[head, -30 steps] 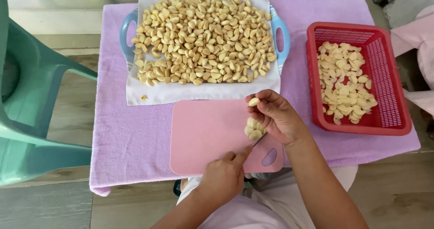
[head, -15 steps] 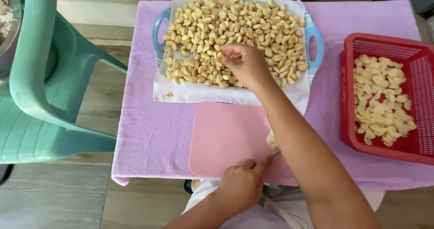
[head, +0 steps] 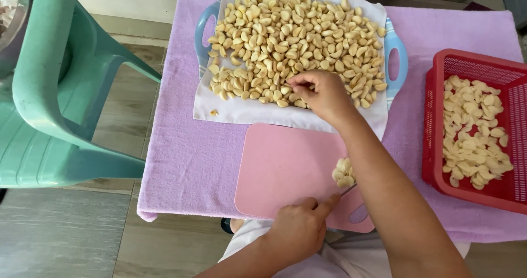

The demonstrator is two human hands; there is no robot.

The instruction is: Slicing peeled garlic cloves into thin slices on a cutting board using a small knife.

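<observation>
Here your right hand pinches a garlic clove at the near edge of the tray of peeled cloves. Your left hand grips a knife, its blade beside sliced garlic on the pink cutting board.

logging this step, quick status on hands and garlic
Right hand pinching cloves on tray. Left hand grips knife at pink board. Nothing in the way.
</observation>
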